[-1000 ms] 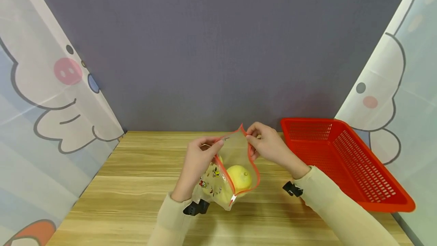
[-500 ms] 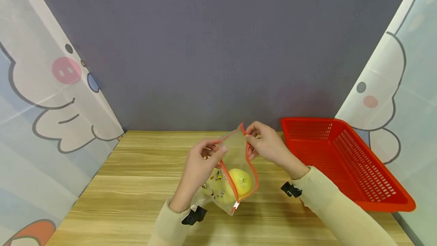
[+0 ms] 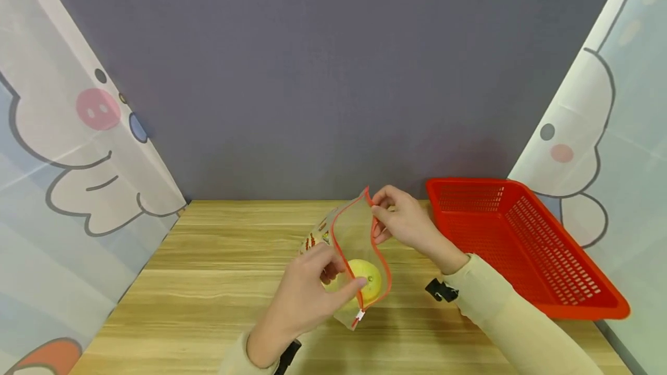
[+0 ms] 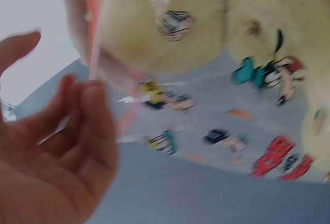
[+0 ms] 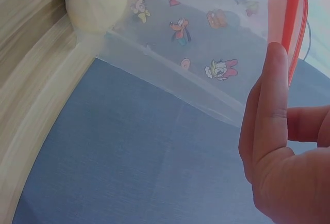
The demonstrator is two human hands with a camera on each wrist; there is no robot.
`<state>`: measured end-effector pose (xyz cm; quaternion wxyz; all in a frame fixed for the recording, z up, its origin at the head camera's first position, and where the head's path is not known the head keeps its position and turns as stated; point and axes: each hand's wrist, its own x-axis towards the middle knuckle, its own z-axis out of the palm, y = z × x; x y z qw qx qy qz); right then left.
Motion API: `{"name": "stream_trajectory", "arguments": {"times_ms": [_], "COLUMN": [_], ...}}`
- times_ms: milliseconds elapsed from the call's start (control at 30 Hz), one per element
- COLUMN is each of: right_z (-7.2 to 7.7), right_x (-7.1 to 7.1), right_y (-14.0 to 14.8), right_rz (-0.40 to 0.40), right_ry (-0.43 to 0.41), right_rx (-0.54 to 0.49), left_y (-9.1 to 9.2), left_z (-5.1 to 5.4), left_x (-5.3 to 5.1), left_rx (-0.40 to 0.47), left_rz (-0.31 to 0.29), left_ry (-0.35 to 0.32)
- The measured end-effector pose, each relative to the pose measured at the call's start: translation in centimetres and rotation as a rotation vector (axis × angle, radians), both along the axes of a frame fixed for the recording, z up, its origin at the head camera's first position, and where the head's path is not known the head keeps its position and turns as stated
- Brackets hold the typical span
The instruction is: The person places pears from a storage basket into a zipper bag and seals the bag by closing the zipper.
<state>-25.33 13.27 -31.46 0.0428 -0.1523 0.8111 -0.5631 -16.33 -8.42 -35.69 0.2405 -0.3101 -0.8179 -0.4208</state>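
1. Clearly, the head view shows a transparent bag (image 3: pixel 354 233) between the two hands, over the wooden surface (image 3: pixel 208 282); its mouth is parted. Inside it, low near the white slider (image 3: pixel 361 315), lies a round yellow fruit (image 3: pixel 367 274). The right hand (image 3: pixel 403 219) pinches the red edge (image 3: pixel 383 260) near the upper corner. The left hand (image 3: pixel 307 282) is not gripping; its thumb reaches across the near side of the mouth, and its fingers bend loosely. To the right stands a red basket (image 3: pixel 589 311), beside the right forearm.

2. In the left wrist view, the thumb is apart from the other fingers, and the fingertips are just beside the red edge; whether they touch it, I cannot tell. Yellow round shapes fill the bag's upper part, behind printed cartoon figures (image 4: pixel 273 154).

3. In the right wrist view, the fingers hold the red edge, and the bag stretches away from them, with pale yellow fruit at its far end.
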Motion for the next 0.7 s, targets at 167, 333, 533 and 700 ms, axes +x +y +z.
{"name": "stream_trajectory", "arguments": {"times_ms": [167, 333, 533, 700], "right_z": [0.1, 0.1, 0.1, 0.1], "right_x": [0.0, 0.0, 0.0, 0.0], "right_y": [-0.2, -0.3, -0.4, 0.0], "right_rz": [0.002, -0.004, 0.000, -0.004], "right_ry": [-0.012, -0.016, -0.019, -0.031], "right_rx": [-0.015, -0.025, -0.038, -0.038], "left_y": [0.3, 1.3, 1.8, 1.7], "left_z": [0.1, -0.5, -1.6, -1.5], "left_x": [2.4, 3.5, 3.4, 2.9], "left_rx": [-0.304, -0.520, -0.540, -0.391], "left_rz": [0.083, 0.144, 0.187, 0.200], "left_ry": [-0.063, 0.063, 0.229, 0.296]}}
